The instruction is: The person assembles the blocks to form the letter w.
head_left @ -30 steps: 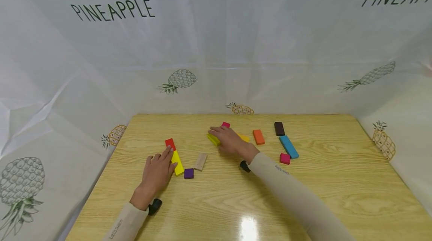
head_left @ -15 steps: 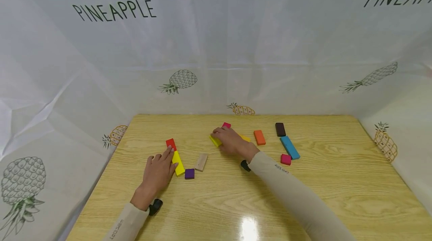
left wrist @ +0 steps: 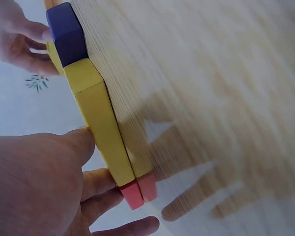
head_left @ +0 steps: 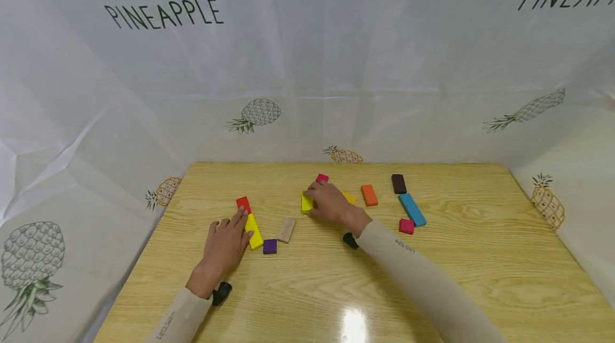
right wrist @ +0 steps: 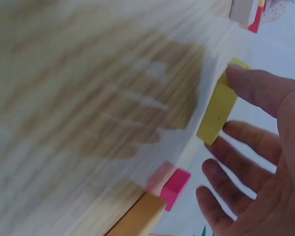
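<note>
At the left of the table, my left hand [head_left: 225, 247] touches a red block [head_left: 243, 204] and a longer yellow block [head_left: 254, 233] lying end to end. In the left wrist view, its thumb rests against the side of the yellow block [left wrist: 105, 132], and a fingertip meets the seam by the red block [left wrist: 131, 194]. My right hand [head_left: 331, 204] pinches another yellow block [head_left: 306, 203] between thumb and fingers near the table's middle. The right wrist view has the thumb on one end of that yellow block [right wrist: 219, 110]; its other fingers fan out behind.
Near the left hand lie a purple block [head_left: 270, 247] and a plain wooden block [head_left: 286, 230]. A pink block [head_left: 322, 178] and an amber block [head_left: 349, 197] sit by the right hand. Further right are orange [head_left: 369, 195], dark brown [head_left: 398, 184], blue [head_left: 412, 210] and pink [head_left: 406, 226] blocks.
My right hand has turned the yellow block from a slant to nearly straight away from me and shifted it slightly right. My left hand stays in place.
</note>
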Action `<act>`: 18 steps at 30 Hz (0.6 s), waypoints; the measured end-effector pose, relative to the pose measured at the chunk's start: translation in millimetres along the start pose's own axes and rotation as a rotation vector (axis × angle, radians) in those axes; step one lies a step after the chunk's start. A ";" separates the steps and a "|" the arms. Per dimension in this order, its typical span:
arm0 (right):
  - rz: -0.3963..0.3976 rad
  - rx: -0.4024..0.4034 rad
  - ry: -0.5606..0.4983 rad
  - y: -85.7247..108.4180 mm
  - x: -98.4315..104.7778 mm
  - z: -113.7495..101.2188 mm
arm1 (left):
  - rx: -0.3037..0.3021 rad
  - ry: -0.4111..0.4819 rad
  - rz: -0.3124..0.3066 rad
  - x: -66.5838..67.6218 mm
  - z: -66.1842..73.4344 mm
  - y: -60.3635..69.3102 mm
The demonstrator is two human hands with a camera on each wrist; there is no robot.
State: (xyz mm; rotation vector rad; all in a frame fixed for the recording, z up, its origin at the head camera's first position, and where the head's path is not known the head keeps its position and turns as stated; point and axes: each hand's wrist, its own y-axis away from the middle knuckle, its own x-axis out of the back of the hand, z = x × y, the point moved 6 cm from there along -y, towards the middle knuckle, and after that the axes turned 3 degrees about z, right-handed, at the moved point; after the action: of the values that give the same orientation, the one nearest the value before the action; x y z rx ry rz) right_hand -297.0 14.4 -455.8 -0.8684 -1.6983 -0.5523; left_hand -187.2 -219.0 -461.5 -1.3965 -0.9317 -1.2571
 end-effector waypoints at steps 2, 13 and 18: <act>0.018 -0.023 -0.019 1.5 0.2 -1.9 | -0.001 0.001 0.005 0.2 0.4 0.1; 0.108 -0.080 -0.032 2.3 -6.2 -17.1 | -0.008 -0.007 0.017 -1.0 0.1 0.5; 0.114 -0.098 -0.024 0.7 -9.7 -19.6 | -0.002 -0.005 -0.002 -2.5 -0.7 0.1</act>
State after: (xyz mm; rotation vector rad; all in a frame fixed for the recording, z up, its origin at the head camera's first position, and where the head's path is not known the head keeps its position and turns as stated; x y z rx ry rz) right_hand -283.2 -2.1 -459.4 -1.0387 -1.6434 -0.5530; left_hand -187.7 -219.4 -464.0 -1.4010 -0.9357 -1.2576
